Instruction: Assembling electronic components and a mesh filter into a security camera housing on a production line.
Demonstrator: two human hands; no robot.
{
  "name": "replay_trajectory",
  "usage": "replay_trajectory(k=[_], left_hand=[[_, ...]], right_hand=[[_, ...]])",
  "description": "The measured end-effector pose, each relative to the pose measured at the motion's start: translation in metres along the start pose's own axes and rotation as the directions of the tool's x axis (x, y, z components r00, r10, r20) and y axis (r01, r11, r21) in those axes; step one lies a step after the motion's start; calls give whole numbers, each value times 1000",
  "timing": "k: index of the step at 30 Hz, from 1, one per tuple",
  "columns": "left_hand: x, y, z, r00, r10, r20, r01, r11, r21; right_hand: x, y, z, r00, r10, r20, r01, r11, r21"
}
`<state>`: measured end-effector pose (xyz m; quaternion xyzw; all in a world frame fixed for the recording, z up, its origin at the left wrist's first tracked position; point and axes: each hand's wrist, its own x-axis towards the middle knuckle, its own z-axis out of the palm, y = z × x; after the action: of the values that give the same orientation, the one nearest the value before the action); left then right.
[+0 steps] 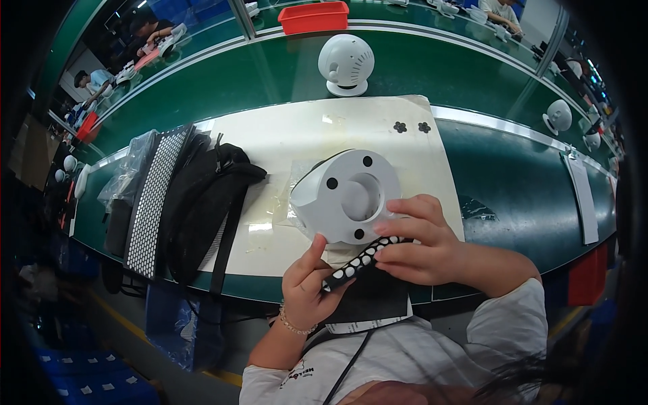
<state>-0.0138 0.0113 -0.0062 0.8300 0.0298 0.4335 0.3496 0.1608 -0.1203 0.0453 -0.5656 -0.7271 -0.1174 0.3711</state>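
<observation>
A white rounded plastic housing (pixel 312 204) lies on the pale mat (pixel 263 260), its flat face up. Three black round pads (pixel 331 183) sit on that face, around a round recess. In front of it a bent black strip with white round spots (pixel 364 260) runs between my hands. My left hand (pixel 312 287) is closed on the strip's lower left end, its index finger pointing up at the housing's edge. My right hand (pixel 425 239) pinches the strip's upper right end, its upper fingers lying over the housing beside the recess.
Left of me lie a black bag (pixel 202 196), a black sheet with white spots (pixel 158 202) and clear plastic wrap (pixel 128 169). A white round device (pixel 346 64) stands ahead, before a red bin (pixel 313 17). Two black flower-shaped pieces (pixel 400 127) lie far right on the mat. A clipboard (pixel 580 199) is farther right.
</observation>
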Motion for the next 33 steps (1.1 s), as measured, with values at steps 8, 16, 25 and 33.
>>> replay_trajectory(k=[8,16,25,33], left_hand=[[-1,0,0,1000,-18,-4,18,1000,5],[-2,-3,2,1000,-5,-18,6,1000,31],[-2,-2,2,1000,-16,-11,16,999,33],[-2,-4,2,1000,0,-12,0,999,36]], right_hand=[[3,6,-9,946,324,-18,-311,922,232],[4,15,-10,864,493,102,-493,789,367],[7,12,-9,890,453,44,-448,855,262],[8,12,-10,848,521,97,-518,775,361]])
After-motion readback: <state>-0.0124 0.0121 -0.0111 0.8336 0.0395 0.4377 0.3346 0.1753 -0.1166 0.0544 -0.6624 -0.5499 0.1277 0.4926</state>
